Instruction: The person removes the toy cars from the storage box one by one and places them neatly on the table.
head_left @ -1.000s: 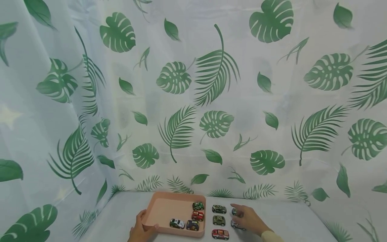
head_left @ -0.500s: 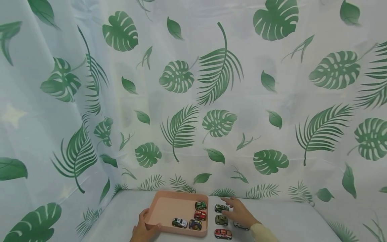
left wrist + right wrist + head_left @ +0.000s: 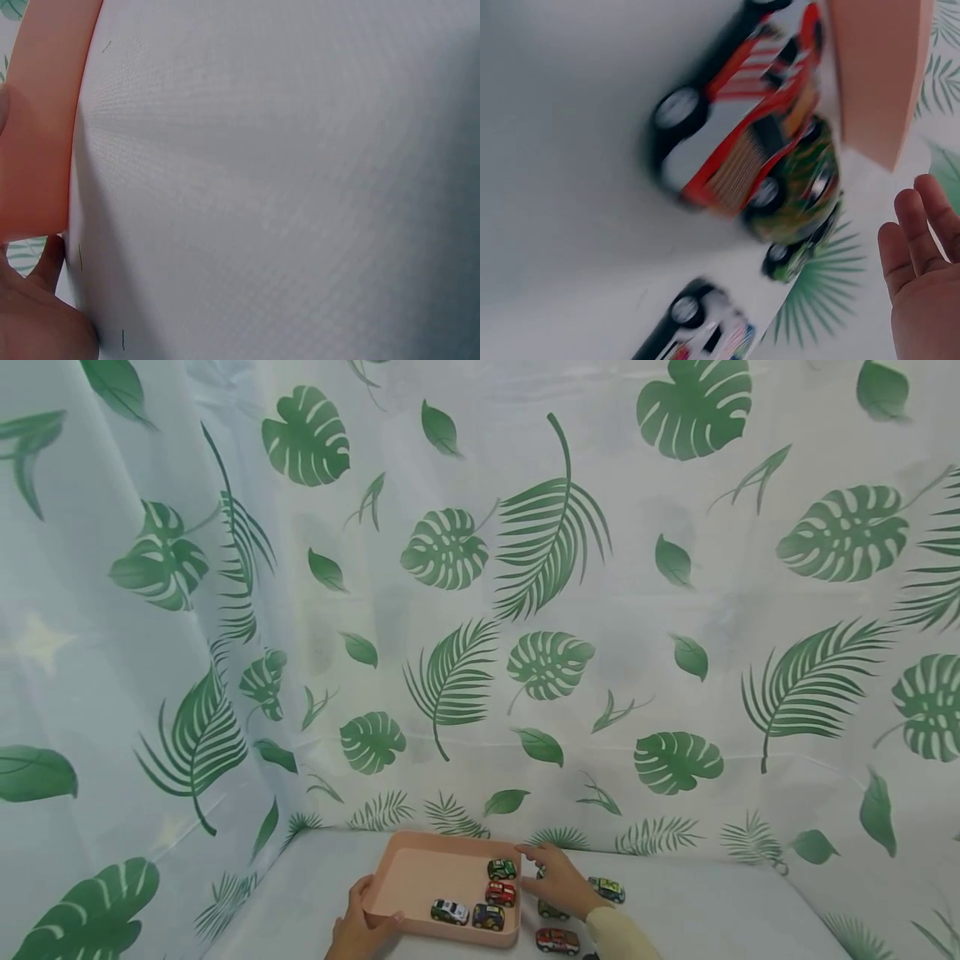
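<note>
While my left hand [image 3: 362, 928] gripped the near-left corner of the pink tray [image 3: 420, 878] on the tabletop [image 3: 712, 910], my right hand [image 3: 557, 885] hung open and loose over the little cars just right of the tray, holding nothing. I thought my flat fingers could bump the dark green car [image 3: 552, 910] under my hand, or the red car [image 3: 557, 940] near it, and send one rolling off. Four cars already sat in the tray, and a knock on its wall could have shaken them about.

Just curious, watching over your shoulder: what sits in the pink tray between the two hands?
In the head view, four toy cars lie in the tray, between the left hand gripping its near corner and the right hand beside its far edge.
</note>
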{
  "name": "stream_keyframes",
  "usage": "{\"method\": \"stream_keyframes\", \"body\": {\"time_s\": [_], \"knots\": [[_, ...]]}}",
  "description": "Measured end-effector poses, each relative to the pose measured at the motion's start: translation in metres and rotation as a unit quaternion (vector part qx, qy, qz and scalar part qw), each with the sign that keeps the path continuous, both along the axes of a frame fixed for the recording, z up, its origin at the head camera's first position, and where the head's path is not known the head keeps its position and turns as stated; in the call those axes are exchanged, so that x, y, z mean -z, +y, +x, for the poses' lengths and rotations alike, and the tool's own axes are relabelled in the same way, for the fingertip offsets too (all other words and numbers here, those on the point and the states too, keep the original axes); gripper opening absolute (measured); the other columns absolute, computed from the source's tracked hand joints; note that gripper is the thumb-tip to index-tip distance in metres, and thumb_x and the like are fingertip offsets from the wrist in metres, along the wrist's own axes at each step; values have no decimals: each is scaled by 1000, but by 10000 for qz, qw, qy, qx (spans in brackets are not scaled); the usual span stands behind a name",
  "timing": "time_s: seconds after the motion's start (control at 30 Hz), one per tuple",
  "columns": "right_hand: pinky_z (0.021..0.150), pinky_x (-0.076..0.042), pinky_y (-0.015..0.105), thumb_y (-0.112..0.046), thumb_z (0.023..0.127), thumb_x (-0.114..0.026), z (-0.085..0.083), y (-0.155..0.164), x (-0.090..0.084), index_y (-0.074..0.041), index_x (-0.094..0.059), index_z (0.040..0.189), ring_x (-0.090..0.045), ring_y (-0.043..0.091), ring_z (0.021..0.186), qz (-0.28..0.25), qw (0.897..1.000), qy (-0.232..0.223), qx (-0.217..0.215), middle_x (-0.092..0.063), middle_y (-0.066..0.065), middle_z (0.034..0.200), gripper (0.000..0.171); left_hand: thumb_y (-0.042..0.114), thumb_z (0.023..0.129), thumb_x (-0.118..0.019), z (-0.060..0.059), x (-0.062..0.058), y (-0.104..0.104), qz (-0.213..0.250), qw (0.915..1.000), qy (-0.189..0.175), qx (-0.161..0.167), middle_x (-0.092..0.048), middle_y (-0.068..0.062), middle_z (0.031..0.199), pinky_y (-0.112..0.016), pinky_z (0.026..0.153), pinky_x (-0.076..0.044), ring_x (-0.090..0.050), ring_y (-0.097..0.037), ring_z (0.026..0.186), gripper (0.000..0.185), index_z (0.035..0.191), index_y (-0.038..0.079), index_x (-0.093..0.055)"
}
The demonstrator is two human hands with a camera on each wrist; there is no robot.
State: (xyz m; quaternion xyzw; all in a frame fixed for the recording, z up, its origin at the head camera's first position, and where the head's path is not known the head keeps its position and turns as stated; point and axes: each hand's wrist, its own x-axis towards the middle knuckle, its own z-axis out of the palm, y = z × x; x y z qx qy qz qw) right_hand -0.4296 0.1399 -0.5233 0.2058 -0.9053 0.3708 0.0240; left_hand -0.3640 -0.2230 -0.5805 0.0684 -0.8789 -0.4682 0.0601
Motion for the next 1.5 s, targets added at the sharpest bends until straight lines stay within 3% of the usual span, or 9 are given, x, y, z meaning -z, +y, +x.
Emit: {"method": "stream_keyframes", "body": {"time_s": [0.3, 0.4, 0.53, 0.7, 0.83, 1.1, 1.23, 1.5], "knots": [[82, -53, 51, -21, 97, -80, -1, -24, -6, -3, -65, 146, -59, 32, 101, -178, 9992, -159, -330, -65, 15, 118, 54, 59, 87, -84, 0, 1, 2, 89, 9999, -148, 7, -30, -43, 160, -82, 117, -7, -30, -68, 144, 108, 154, -4, -25], [86, -55, 55, -20, 97, -80, -3, -34, -8, -2, -64, 146, -60, 33, 100, -227, 9987, -182, -413, -65, 16, 118, 55, 58, 89, -82, 0, 0, 0, -4, 10000, -57, 53, -31, -43, 159, -83, 116, -9, -32, -67, 144, 107, 154, -4, -25], [102, -51, 67, -21, 96, -81, -3, -47, -10, -2, -64, 146, -63, 41, 113, -326, 9981, -223, -465, -64, 19, 125, 56, 60, 89, -81, 0, -2, -2, -28, 9999, -141, 44, -30, -43, 160, -82, 116, -10, -32, -66, 144, 108, 154, -5, -24], [108, -42, 74, -22, 96, -80, 2, -60, -12, -3, -64, 147, -56, 51, 131, -507, 9964, -374, -571, -62, 23, 139, 57, 61, 88, -81, -2, 0, -4, -58, 9999, -138, -6, -31, -43, 159, -82, 117, -9, -32, -65, 144, 110, 154, -6, -24], [108, -46, 68, -21, 98, -79, 0, -66, -10, 1, -63, 146, -59, 46, 129, -400, 9954, -220, -843, -64, 21, 139, 55, 61, 87, -83, -1, 0, -2, -1, 9999, -157, -19, -31, -42, 159, -81, 117, -6, -31, -65, 145, 111, 154, -5, -24], [94, -58, 55, -18, 97, -78, -8, -79, -5, 0, -65, 145, -68, 37, 115, -82, 9939, 218, -1078, -68, 17, 139, 53, 60, 87, -83, -1, -1, -1, 37, 9999, -108, -13, -30, -43, 158, -82, 117, -5, -31, -65, 145, 110, 153, -6, -24], [92, -60, 47, -14, 96, -80, -7, -86, -5, 0, -65, 144, -67, 37, 116, -96, 9929, 69, -1181, -68, 17, 139, 52, 62, 87, -82, -1, -1, -3, 34, 9999, -136, -16, -30, -43, 158, -82, 117, -6, -31, -64, 145, 111, 153, -6, -24], [98, -58, 51, -13, 98, -77, 0, -101, -9, -6, -61, 151, -64, 42, 126, 33, 9877, -396, -1515, -64, 18, 146, 55, 59, 89, -81, -1, -2, -2, 19, 9999, -132, 51, -32, -43, 159, -82, 117, -9, -35, -66, 143, 107, 154, -5, -26]]}}
